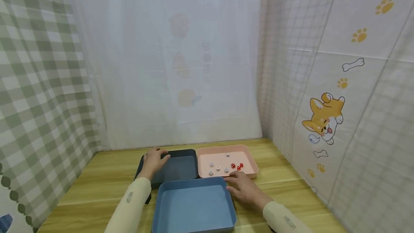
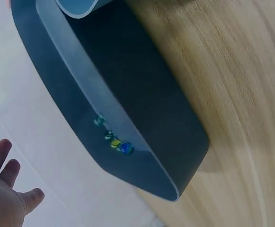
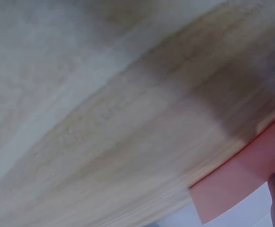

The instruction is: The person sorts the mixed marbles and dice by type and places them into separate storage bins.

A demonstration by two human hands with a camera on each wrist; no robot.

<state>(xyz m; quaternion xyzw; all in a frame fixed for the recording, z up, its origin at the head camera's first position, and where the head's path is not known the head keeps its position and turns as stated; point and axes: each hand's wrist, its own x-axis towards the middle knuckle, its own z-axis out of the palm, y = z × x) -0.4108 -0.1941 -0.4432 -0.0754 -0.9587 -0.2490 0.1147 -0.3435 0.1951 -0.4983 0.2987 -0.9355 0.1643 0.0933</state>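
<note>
My left hand [image 1: 153, 163] hovers over the left side of a dark blue-grey tray [image 1: 182, 166], its fingers spread and holding nothing. The left wrist view shows several glass marbles [image 2: 116, 141] in this tray; in the head view the hand hides them. My right hand [image 1: 244, 190] is at the near edge of a pink tray [image 1: 210, 154], with loosely bent fingers and nothing held. In the right wrist view, a fingertip [image 3: 273, 178] overlaps the pink tray's rim. Inside the pink tray lie several white dice [image 1: 226, 170] and red dice [image 1: 233, 166].
A lighter blue tray [image 1: 197, 204] with bare floor sits in front of the other two, between my forearms. All three trays stand close together on a wood-patterned table [image 1: 81, 197]. Cloth hangs behind and on both sides, including a checked curtain [image 1: 42, 82] at left.
</note>
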